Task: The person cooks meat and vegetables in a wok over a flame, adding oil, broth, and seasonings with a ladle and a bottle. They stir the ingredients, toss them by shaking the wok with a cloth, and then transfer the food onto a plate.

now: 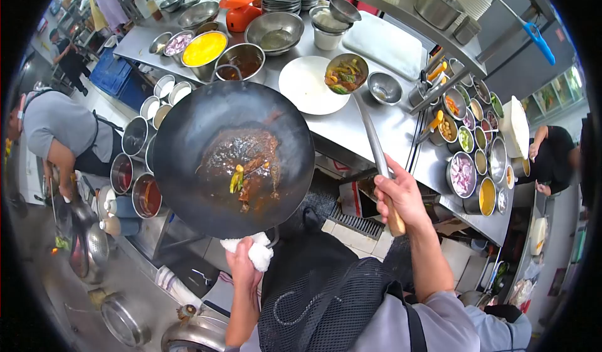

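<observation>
My left hand [241, 264] grips the handle of a large black wok [188, 138] through a white cloth [252, 250]. The wok is held up and tilted toward me, with brown sauce and a few food scraps [246, 170] stuck inside. My right hand [399, 195] holds the wooden end of a long steel ladle [345, 73]. The ladle's bowl is full of stir-fried vegetables and hovers at the edge of a white plate [304, 88] on the steel counter [351, 126].
Steel bowls with yellow liquid [204, 48], brown sauce [241, 60] and other ingredients crowd the counter. Small ingredient tubs [464, 173] line its right side. Sauce pots [147, 195] stand left of the wok. A person in grey [59, 132] works at left, another [555, 154] at right.
</observation>
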`<state>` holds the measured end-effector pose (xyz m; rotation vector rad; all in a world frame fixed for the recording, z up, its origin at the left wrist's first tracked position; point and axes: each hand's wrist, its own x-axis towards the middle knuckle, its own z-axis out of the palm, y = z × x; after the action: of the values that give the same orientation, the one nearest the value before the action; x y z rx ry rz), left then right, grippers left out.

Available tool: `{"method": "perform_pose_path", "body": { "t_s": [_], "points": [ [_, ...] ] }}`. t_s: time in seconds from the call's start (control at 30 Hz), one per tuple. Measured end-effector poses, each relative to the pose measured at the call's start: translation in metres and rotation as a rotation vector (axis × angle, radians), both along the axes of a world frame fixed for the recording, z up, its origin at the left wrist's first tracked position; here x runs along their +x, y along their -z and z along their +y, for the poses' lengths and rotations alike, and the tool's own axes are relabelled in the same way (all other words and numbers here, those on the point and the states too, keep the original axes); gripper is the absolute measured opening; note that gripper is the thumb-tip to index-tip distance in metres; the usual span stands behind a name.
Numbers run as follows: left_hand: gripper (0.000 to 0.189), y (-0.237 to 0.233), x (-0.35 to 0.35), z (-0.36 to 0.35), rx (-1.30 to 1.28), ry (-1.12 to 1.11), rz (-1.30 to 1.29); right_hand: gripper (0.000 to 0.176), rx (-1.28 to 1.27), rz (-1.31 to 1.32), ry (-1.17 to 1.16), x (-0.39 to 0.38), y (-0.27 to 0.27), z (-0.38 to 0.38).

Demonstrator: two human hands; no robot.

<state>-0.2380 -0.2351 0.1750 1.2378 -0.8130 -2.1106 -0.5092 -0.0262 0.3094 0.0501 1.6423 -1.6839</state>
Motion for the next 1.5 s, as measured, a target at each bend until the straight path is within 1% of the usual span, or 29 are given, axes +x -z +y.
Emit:
{"method": "perform_pose_path", "body": {
  "t_s": [0.1, 0.13, 0.17, 0.23, 0.27, 0.37, 0.43, 0.5, 0.53, 0.6, 0.63, 0.7, 0.87, 0.93, 1.03, 1.23, 1.37, 1.5],
  "points": [
    [0.024, -0.013, 0.001, -0.002, -0.048, 0.012, 0.002, 0.068, 0.107, 0.09, 0.011, -0.007, 0.019, -0.015],
    [0.028, -0.011, 0.005, -0.004, -0.022, 0.008, 0.016, 0.068, 0.142, 0.121, 0.003, -0.008, 0.023, -0.02],
    [0.028, -0.012, 0.006, -0.004, -0.018, 0.005, 0.014, 0.069, 0.175, 0.15, -0.007, -0.009, 0.026, -0.023],
    [0.032, -0.016, 0.008, -0.009, -0.003, -0.013, -0.056, 0.069, 0.223, 0.178, -0.015, -0.008, 0.034, -0.03],
    [0.032, -0.013, 0.01, -0.011, -0.002, -0.012, -0.053, 0.069, 0.27, 0.207, -0.021, -0.007, 0.038, -0.033],
    [0.036, -0.003, 0.022, -0.017, -0.019, -0.023, 0.01, 0.074, 0.291, 0.223, -0.04, -0.005, 0.048, -0.043],
    [0.038, -0.003, 0.03, -0.021, -0.001, 0.01, -0.018, 0.072, 0.294, 0.235, -0.03, -0.003, 0.054, -0.048],
    [0.038, -0.006, 0.034, -0.025, -0.003, 0.004, -0.027, 0.068, 0.406, 0.356, -0.053, 0.002, 0.062, -0.052],
    [0.038, -0.007, 0.036, -0.024, 0.001, 0.0, -0.031, 0.068, 0.406, 0.356, -0.053, 0.004, 0.062, -0.053],
    [0.037, -0.007, 0.038, -0.024, -0.011, -0.001, -0.039, 0.064, 0.525, 0.497, -0.07, 0.007, 0.061, -0.055],
    [0.036, -0.007, 0.039, -0.024, -0.024, -0.003, -0.046, 0.064, 0.525, 0.499, -0.07, 0.008, 0.059, -0.056],
    [0.034, -0.008, 0.042, -0.023, -0.024, -0.006, -0.029, 0.064, 0.592, 0.585, -0.093, 0.009, 0.057, -0.056],
    [0.028, -0.002, 0.052, -0.023, -0.001, 0.034, -0.028, 0.062, 0.599, 0.604, -0.081, 0.011, 0.053, -0.055],
    [0.024, -0.006, 0.05, -0.022, -0.007, -0.003, -0.049, 0.062, 0.592, 0.6, -0.067, 0.012, 0.051, -0.053],
    [0.02, -0.013, 0.05, -0.021, 0.002, 0.004, -0.094, 0.063, 0.589, 0.592, -0.056, 0.015, 0.046, -0.052],
    [0.015, -0.007, 0.053, -0.017, 0.021, -0.006, -0.039, 0.062, 0.605, 0.603, -0.066, 0.017, 0.041, -0.047],
    [0.014, -0.007, 0.054, -0.013, 0.018, -0.018, -0.06, 0.062, 0.599, 0.614, -0.073, 0.018, 0.039, -0.042],
    [0.012, -0.007, 0.055, -0.01, 0.001, -0.011, -0.029, 0.061, 0.603, 0.635, -0.096, 0.021, 0.042, -0.036]
  ]
}}
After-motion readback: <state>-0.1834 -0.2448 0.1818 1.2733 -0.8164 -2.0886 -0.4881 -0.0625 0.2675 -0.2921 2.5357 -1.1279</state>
